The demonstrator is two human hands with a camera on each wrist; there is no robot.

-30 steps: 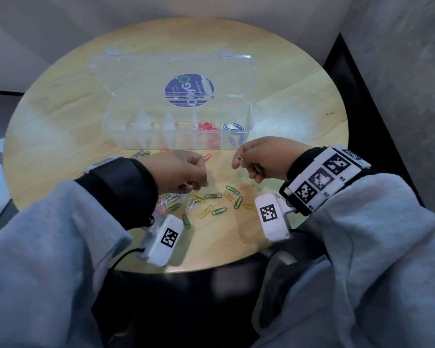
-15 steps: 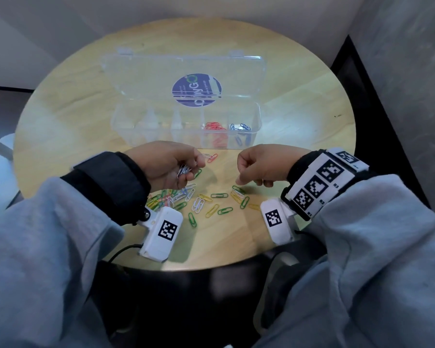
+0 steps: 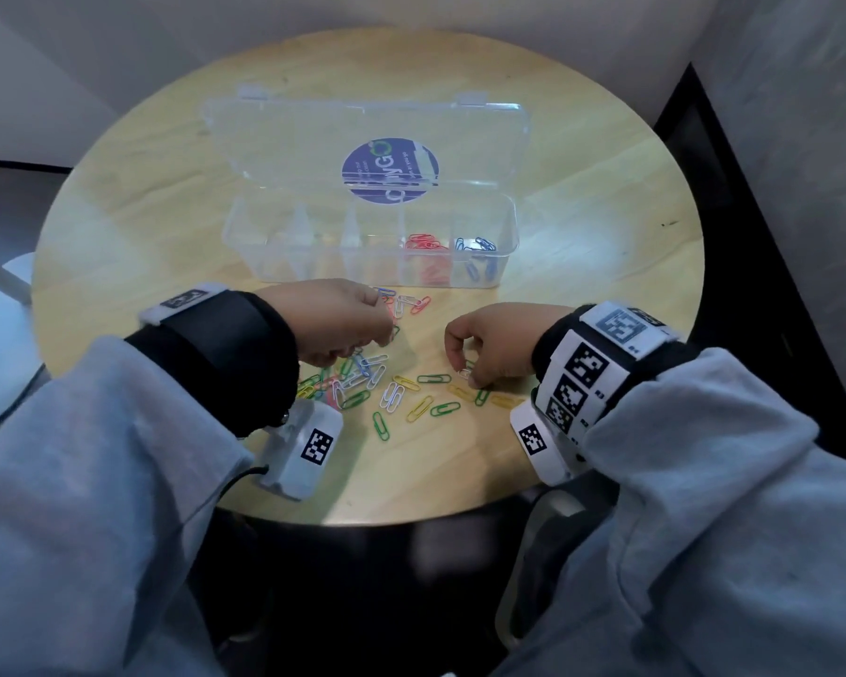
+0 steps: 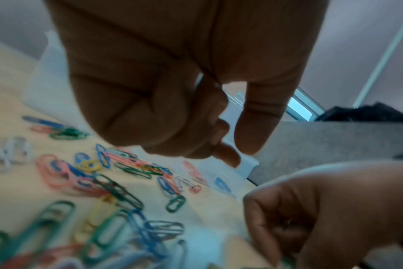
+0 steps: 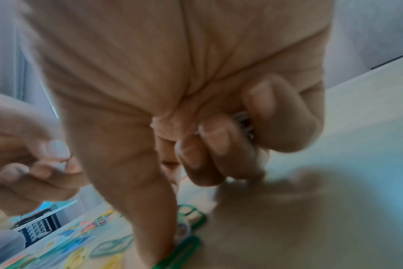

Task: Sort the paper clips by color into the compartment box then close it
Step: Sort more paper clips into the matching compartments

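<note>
The clear compartment box (image 3: 313, 266) stands open at mid-table, its lid (image 3: 313, 134) laid back. Red clips (image 3: 426, 244) lie in the second compartment from the right and blue clips (image 3: 477, 244) in the rightmost. Loose mixed-colour clips (image 3: 362, 383) lie scattered in front of the box. My left hand (image 3: 382, 329) hovers curled over the pile's left part; something white shows between its fingertips (image 5: 58, 165). My right hand (image 3: 465, 376) touches down on a white clip (image 3: 464, 372), with silvery-white clips (image 5: 242, 120) tucked in its curled fingers.
The round wooden table (image 3: 118, 227) ends close to my body at its near edge (image 3: 362, 520). A dark gap and a grey wall (image 3: 777, 188) lie to the right. A white object (image 3: 1, 305) sits off the table's left side.
My left hand lifted from the pile with white clips, then dropped back over it. My right hand came down from mid-air onto a white clip near the green and yellow ones.
</note>
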